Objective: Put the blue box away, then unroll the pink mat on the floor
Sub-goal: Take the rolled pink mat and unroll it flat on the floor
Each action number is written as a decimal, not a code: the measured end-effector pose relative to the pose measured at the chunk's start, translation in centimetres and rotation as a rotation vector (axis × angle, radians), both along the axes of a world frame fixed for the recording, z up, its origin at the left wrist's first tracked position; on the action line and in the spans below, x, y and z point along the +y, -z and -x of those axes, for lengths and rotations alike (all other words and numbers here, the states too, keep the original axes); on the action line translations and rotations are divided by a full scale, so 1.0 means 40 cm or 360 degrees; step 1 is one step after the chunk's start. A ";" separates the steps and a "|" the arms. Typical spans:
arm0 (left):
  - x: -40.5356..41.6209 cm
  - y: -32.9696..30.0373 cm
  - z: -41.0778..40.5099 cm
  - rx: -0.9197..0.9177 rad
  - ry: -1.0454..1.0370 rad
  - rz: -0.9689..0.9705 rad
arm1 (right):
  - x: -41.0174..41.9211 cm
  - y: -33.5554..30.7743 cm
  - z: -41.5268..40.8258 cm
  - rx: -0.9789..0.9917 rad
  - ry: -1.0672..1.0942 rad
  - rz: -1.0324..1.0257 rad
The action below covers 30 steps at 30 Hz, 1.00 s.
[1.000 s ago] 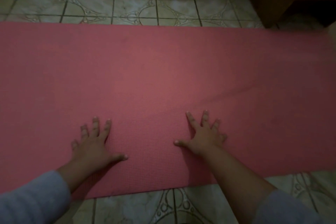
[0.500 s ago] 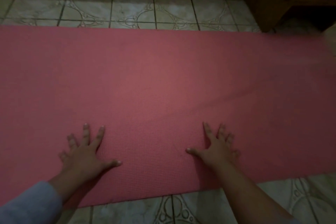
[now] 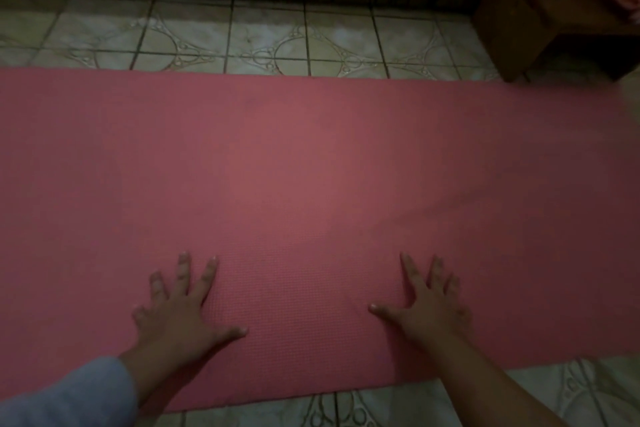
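The pink mat [image 3: 294, 163] lies unrolled across the tiled floor, running past both side edges of the view. A shallow ridge crosses it at the right. My left hand [image 3: 180, 308] rests flat on the mat near its front edge, fingers spread. My right hand [image 3: 427, 302] lies flat on the mat as well, fingers apart, a forearm's length to the right. Neither hand holds anything. No blue box is in view.
Patterned floor tiles [image 3: 263, 42] show beyond the mat and in front of it. A dark wooden piece of furniture [image 3: 540, 21] stands at the back right, close to the mat's far edge. A dark skirting and wall run along the back.
Both hands have slid outward on the mat, the right one farther right. The view has tilted so more of the far floor shows.
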<state>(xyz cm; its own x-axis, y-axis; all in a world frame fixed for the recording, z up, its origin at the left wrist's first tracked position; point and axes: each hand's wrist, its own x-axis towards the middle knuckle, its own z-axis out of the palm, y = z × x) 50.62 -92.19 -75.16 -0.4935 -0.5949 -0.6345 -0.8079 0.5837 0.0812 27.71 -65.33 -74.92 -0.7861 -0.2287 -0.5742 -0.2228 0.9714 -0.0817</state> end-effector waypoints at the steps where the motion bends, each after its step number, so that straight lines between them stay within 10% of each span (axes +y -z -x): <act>1: 0.013 -0.001 -0.001 0.0007 0.0005 -0.0017 | 0.014 0.002 -0.001 0.0012 -0.0007 -0.0003; 30: -0.049 0.023 -0.063 0.0057 -0.0220 0.0047 | -0.067 0.016 0.064 -0.0086 -0.0052 0.0025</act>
<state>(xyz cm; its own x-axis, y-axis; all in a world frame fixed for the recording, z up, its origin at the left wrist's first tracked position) 53.13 -94.15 -76.06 -0.4277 -0.6769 -0.5990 -0.8776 0.4697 0.0959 25.13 -68.00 -75.57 -0.7460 -0.2628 -0.6119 -0.2492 0.9622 -0.1095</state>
